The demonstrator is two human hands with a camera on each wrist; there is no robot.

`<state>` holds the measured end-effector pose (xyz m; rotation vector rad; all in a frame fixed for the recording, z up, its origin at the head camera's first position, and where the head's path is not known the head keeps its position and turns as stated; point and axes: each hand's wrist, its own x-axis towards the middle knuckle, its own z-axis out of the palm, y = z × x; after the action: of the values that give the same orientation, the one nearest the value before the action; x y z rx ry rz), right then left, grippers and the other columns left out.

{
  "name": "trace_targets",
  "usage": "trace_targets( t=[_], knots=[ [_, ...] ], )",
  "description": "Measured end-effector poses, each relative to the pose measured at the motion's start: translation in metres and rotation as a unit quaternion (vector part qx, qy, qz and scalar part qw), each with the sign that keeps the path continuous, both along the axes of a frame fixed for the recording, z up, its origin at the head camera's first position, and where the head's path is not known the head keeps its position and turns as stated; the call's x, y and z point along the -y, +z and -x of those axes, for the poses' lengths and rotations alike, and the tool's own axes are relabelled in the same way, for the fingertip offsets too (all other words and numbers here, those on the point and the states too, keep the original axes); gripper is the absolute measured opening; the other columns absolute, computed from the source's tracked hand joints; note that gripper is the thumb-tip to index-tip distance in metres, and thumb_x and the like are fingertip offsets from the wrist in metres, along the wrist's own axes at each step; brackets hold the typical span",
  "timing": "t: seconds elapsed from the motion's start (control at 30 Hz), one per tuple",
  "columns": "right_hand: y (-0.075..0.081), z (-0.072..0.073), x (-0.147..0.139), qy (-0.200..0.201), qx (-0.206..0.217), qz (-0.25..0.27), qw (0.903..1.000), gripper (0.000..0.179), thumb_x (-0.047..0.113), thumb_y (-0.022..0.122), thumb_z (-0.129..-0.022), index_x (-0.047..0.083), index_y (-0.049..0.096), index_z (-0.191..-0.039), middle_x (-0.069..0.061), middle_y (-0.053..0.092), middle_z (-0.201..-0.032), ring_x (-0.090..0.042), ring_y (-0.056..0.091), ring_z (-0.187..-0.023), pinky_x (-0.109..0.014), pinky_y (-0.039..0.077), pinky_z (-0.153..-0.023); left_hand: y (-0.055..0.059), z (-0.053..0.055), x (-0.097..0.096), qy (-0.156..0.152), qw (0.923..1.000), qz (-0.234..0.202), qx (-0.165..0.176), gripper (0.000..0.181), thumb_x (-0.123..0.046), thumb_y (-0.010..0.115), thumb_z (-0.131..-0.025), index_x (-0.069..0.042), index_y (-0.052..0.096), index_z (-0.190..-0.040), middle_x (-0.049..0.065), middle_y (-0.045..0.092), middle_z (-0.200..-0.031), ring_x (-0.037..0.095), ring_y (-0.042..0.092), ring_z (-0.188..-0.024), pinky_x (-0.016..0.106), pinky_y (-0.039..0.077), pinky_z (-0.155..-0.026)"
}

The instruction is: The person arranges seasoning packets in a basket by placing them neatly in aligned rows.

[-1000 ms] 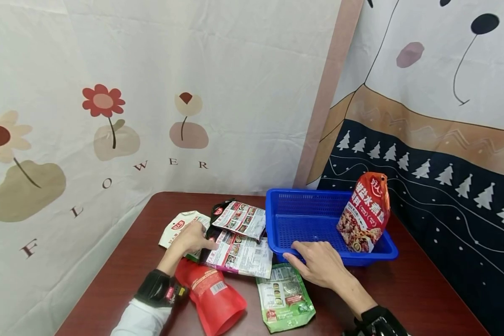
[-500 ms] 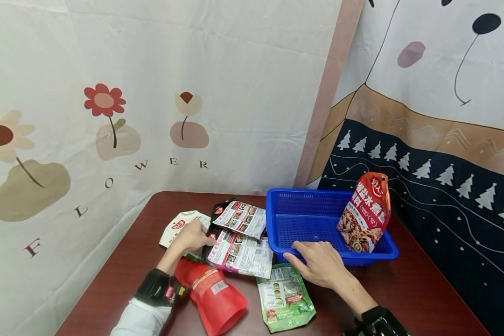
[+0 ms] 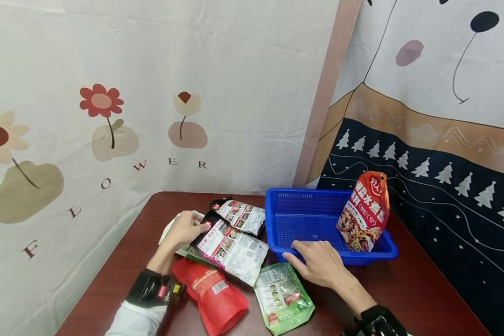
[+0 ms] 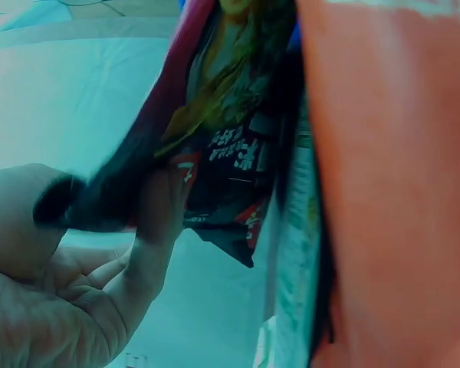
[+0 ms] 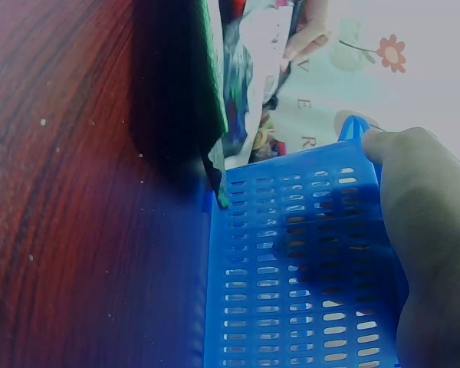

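Left: my left grip (image 3: 186, 229) pinches the flat black-white-magenta film pouch (image 3: 236, 252) left of the blue plastic basket (image 3: 306, 204) | right: my right grip (image 3: 325, 262) holds basket's near rim | pinch firmly, film may slip

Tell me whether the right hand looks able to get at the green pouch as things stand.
Probably yes: the green pouch lies close by the right hand, mostly uncovered. That hand would likely first have to let go of the blue basket, whose near rim it holds.

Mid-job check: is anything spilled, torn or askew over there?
I see no spill or tear. The red-and-orange printed pouch looks askew: it tilts at the right end of the blue perforated plastic basket, its top above the rim.
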<state>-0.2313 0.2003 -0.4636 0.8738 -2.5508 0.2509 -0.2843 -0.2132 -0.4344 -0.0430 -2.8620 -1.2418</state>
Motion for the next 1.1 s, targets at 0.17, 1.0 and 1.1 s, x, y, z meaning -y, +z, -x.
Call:
trace_targets(
  t=[0.17,1.0,1.1],
  knots=[
    [0.001,0.000,-0.001,0.004,0.002,0.007,1.0000,0.027,0.045,0.077,-0.107,0.027,0.066,-0.090,0.017,0.049,-0.064,0.004,0.032,-0.054,-0.017,0.026,-0.052,0.011,-0.004,0.001,0.015,0.9998,-0.001,-0.015,0.041,-0.027,0.075,-0.109,0.005,0.074,-0.136,0.016,0.086,-0.111,0.036,0.077,-0.116,0.053,0.062,-0.096],
    [0.001,-0.001,0.001,-0.004,0.025,0.006,0.9997,0.029,0.047,0.074,-0.108,0.027,0.067,-0.089,0.018,0.045,-0.063,0.003,0.031,-0.053,-0.017,0.023,-0.051,0.079,-0.036,-0.042,-0.036,0.9408,0.001,-0.337,0.013,-0.011,0.079,-0.105,-0.011,0.089,-0.113,0.000,0.073,-0.072,0.003,0.044,-0.056,0.025,0.037,-0.058],
    [0.001,-0.001,0.001,-0.003,0.019,0.007,0.9998,0.029,0.047,0.074,-0.108,0.027,0.066,-0.089,0.018,0.046,-0.063,0.004,0.030,-0.053,-0.017,0.023,-0.051,0.086,-0.040,-0.046,-0.039,0.9282,-0.016,-0.370,0.012,-0.009,0.080,-0.104,-0.011,0.089,-0.112,0.001,0.076,-0.075,0.003,0.048,-0.057,0.024,0.039,-0.058]
  ],
)
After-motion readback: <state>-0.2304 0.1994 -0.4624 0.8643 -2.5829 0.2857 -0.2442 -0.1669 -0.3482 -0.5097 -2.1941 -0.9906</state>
